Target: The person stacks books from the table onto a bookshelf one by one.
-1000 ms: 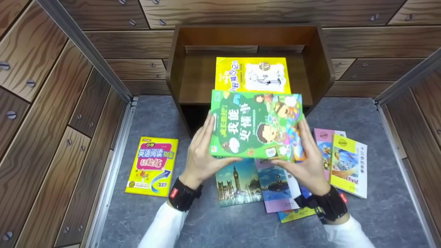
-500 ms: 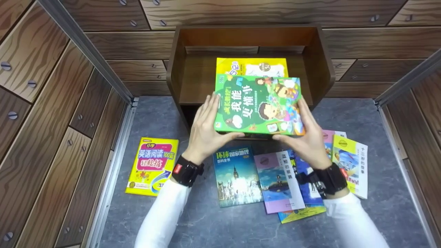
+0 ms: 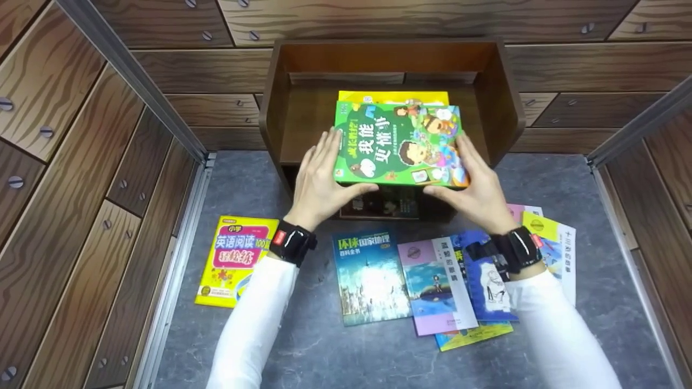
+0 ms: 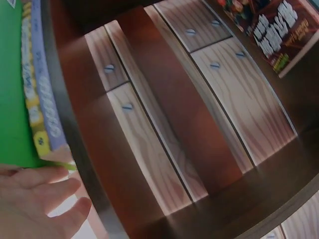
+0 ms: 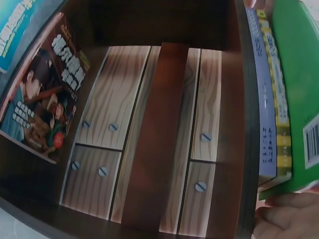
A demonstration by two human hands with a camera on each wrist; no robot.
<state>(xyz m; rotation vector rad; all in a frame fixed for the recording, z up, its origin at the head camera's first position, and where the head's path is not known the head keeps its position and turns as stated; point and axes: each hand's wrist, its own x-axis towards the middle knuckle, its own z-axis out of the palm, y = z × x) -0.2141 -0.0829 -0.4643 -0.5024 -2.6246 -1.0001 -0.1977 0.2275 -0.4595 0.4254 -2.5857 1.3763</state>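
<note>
A green picture book (image 3: 397, 143) with cartoon children on its cover lies flat between my two hands, above the upper shelf. My left hand (image 3: 318, 186) grips its left side, thumb along the near edge. Opposite it, my right hand (image 3: 482, 195) holds the right side the same way. Beneath, a yellow book (image 3: 392, 97) shows only its far strip in the head view. Both wrist views show a yellow spine (image 5: 280, 92) and a purple spine (image 5: 265, 114) stacked on the shelf board, right under the green cover.
The brown bookshelf (image 3: 308, 102) stands against the back wall; a dark-covered book (image 5: 47, 94) lies in its lower compartment. On the grey floor are a yellow English reader (image 3: 238, 259) at left, a blue-green geography book (image 3: 373, 278), a lilac book (image 3: 435, 286) and several others at right.
Both hands have carried the green book forward from in front of the shelf to over it. It now covers most of the yellow book.
</note>
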